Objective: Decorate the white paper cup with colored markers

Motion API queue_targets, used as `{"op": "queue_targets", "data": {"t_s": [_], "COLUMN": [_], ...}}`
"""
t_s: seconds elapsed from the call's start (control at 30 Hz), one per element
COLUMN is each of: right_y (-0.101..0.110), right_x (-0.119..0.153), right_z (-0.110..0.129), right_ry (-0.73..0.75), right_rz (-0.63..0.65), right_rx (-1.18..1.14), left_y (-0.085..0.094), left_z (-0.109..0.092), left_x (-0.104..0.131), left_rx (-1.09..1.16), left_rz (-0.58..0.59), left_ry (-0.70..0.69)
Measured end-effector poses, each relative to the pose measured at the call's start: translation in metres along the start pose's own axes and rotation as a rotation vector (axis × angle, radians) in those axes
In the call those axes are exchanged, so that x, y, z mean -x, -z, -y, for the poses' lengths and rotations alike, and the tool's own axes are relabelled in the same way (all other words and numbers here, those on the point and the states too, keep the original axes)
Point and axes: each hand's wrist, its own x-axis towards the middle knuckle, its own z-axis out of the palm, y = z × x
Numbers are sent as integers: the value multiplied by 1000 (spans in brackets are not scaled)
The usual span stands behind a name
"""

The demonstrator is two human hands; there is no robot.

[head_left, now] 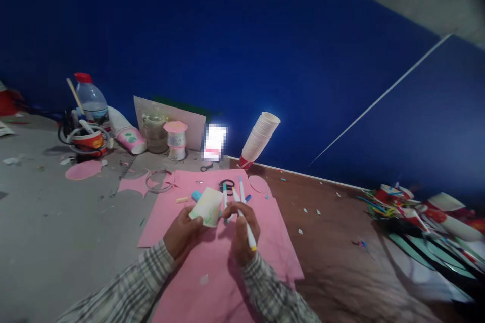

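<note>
My left hand [185, 231] is closed around a white paper cup [208, 206] that lies tilted, with faint green and yellow marks on its side. In my right hand [243, 229] is a white marker with a yellow end [248, 234], held slantwise beside the cup. Both hands are over pink paper sheets [204, 267]. Just beyond them lie black-handled scissors [227, 182], a green-capped marker [225, 194], a pale marker [241, 189] and a blue object [196, 195] partly behind the cup.
A leaning stack of paper cups [261, 136] stands by the blue partition [242, 50]. Left of it are a bright blurred-out screen [214, 142], a glass jar [155, 133], a decorated cup piece [177, 141] and a plastic bottle [93, 103]. Craft scraps [420, 217] crowd the right side.
</note>
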Motion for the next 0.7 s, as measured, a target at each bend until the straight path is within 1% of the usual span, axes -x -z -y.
{"op": "queue_targets", "data": {"t_s": [0.07,0.13,0.27,0.33,0.4,0.5,0.57,0.7], "right_y": [-1,-2,-5,-8,-10,-14,-14,-12], "right_x": [6,10,16,20,24,29,31,37], "right_z": [4,6,7,5,1,-6,-11,-20], "right_ry": [29,25,-45,-90,-114,-138,-182,-282], "right_rz": [70,97,87,90,80,34,14,44], "right_rx": [-24,-41,-42,-54,-45,14,30,36], "left_y": [0,0,-2,-1,0,3,4,2], "left_z": [0,0,-1,0,1,2,3,3], "left_x": [-2,-3,-5,-6,-7,-9,-10,-9], "left_rx": [-15,-32,-52,-75,-102,-114,-109,-115], "left_rz": [6,14,-57,-69,-76,-120,-134,-160], "left_ry": [-34,-60,-120,-136,-132,-139,-157,-155]}}
